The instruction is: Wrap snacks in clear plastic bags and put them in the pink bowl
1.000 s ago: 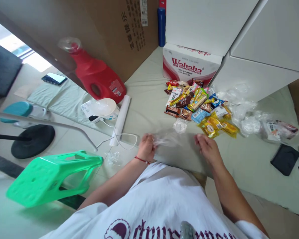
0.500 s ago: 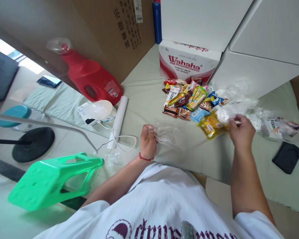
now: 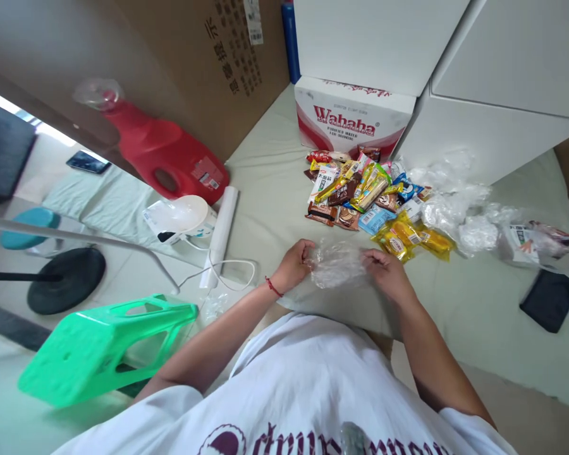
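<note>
My left hand and my right hand are both closed on a crumpled clear plastic bag, held between them just above the pale green sheet. A heap of wrapped snacks lies just beyond the bag, with yellow packets at its near right. More crumpled clear bags lie to the right of the snacks.
A Wahaha carton and white boxes stand behind the snacks. A red jug, white bowl, white roll and cable sit left. A green stool lies on the floor; a black wallet rests right.
My right hand drew back from the bags at the right and came to the clear bag in my left hand. Both hands now grip it.
</note>
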The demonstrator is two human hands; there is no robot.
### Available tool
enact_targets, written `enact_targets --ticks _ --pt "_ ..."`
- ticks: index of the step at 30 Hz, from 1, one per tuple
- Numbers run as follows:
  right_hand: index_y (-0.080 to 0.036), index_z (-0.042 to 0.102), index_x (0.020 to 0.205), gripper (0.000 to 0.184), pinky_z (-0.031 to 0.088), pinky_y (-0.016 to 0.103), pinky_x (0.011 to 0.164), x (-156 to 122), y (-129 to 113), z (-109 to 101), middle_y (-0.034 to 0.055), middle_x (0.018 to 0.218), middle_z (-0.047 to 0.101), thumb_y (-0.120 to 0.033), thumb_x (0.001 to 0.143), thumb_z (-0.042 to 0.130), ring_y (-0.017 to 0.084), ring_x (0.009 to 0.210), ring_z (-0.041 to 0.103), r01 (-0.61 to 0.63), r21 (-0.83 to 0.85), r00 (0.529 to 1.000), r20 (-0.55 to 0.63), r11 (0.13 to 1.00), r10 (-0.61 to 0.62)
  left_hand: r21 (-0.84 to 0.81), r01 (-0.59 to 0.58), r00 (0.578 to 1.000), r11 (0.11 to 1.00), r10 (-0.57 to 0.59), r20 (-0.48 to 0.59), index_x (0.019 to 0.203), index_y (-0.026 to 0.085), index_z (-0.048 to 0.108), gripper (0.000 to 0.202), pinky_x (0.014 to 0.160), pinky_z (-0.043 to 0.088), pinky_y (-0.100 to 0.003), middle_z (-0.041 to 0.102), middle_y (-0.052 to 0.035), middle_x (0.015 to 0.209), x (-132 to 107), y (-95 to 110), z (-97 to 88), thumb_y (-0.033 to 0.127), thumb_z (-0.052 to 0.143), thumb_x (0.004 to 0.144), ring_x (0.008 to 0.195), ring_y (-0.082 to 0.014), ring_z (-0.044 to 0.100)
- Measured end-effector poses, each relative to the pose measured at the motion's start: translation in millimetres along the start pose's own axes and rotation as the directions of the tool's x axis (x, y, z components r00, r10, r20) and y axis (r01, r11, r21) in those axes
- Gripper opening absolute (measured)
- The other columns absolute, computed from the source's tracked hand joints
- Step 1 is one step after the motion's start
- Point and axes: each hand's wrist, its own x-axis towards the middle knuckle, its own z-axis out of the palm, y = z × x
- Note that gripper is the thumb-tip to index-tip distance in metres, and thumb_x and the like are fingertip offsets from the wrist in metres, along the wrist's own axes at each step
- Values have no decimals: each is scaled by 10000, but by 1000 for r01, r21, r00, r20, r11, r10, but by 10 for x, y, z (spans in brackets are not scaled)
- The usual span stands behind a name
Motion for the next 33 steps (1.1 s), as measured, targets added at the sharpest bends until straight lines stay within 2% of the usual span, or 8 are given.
enact_targets --ticks 5,9,16,20,23,27,31,33 --pt "-210 767 807 361 431 282 661 -48 -55 -225 22 784 666 -568 766 753 169 733 541 -29 -27 997 68 999 30 -207 213 973 955 -227 -44 698 190 663 106 599 436 -216 624 -20 731 97 23 -152 152 747 645 714 -149 547" --pt "-227 725 796 399 491 274 647 -165 -131 -77 7 785 633 -599 691 825 152 726 558 -112 272 991 -39 956 127 -523 382 911 762 -406 75 831 173 644 193 583 514 -254 628 -10 720 96 55 -29 223 781 706 612 -120 578" --pt "-191 721 824 448 221 192 387 -15 -171 -553 -66 517 463 -582 668 873 66 442 359 -295 185 943 212 937 255 -499 362 932 788 -313 182 764 172 648 331 366 159 -160 405 72 541 36 138 -152 391 889 707 390 -20 266" --pt "-190 748 842 436 369 188 456 212 -80 -878 -16 678 622 -545 646 911 67 534 470 -187 221 982 76 957 174 -359 428 872 829 -276 404 708 165 667 481 349 111 -175 319 78 497 31 136 -251 601 868 690 371 -21 208" --pt "-259 720 1137 636 577 294 651 212 -45 -807 50 977 732 -672 672 852 185 841 676 -125 373 986 -58 919 158 -445 463 869 766 -295 397 802 156 706 529 336 105 -171 262 99 496 80 40 -142 683 746 785 369 -20 137" --pt "-337 501 1428 962 636 403 738 -16 -89 -570 88 1126 751 -728 624 856 274 1055 710 -213 451 973 20 867 229 -551 519 851 654 -332 407 1095 159 717 554 312 118 -170 254 116 505 91 -71 17 660 672 865 351 -36 142" --pt "-261 623 1244 731 592 298 587 -252 -167 -359 83 930 765 -756 725 770 235 829 734 -145 368 920 -292 919 262 -581 550 828 600 -298 475 1302 237 652 606 311 123 -171 363 92 527 -34 -25 -9 671 643 878 343 -41 169" --pt "-218 694 1066 653 550 279 511 -304 -186 -223 113 894 760 -806 784 665 236 766 728 -183 364 914 -281 913 294 -590 569 814 573 -289 504 1366 284 617 642 317 123 -176 466 62 575 -124 25 -42 691 635 871 343 -38 190"
